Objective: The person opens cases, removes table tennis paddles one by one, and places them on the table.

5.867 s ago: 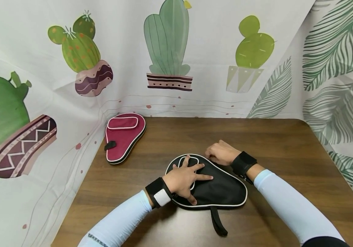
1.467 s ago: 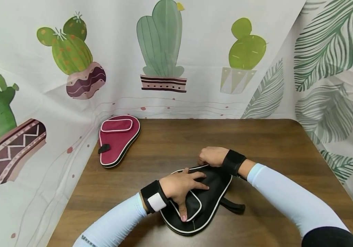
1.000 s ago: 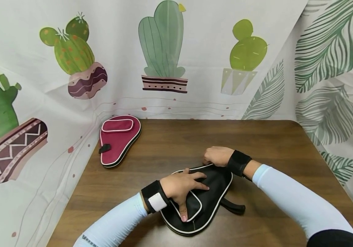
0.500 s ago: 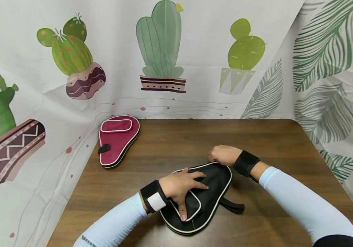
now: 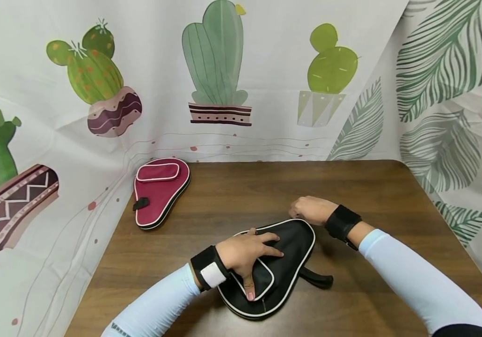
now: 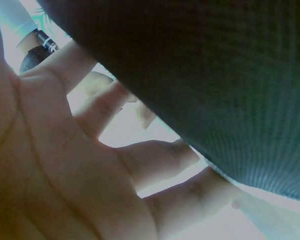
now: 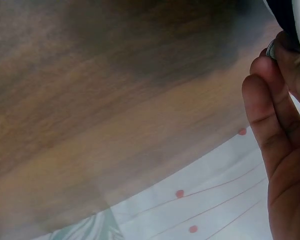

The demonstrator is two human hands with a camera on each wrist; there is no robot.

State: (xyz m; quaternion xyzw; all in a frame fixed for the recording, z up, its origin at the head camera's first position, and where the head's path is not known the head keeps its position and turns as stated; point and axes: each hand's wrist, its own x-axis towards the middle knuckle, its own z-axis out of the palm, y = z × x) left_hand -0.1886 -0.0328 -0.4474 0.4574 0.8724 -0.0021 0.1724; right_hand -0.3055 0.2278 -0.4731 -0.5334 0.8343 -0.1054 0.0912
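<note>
A black table tennis paddle case with white piping lies on the table, its narrow end toward the upper right. My left hand rests on the wide end with fingers and thumb spread over the pocket. At the narrow end's far edge, my right hand pinches a small silver zipper pull between thumb and finger, as the right wrist view shows. In the left wrist view, dark fabric fills the upper right above my spread fingers. A black strap sticks out from the case's right side.
A dark red paddle case with white piping and a black tab lies at the back left of the wooden table. Behind the table hangs a white cloth printed with cacti and leaves.
Since the earliest frame, the black case has turned, its narrow end swinging from right to upper right. Lately my right hand has slid rightward along its far edge; my left hand stays on the case.
</note>
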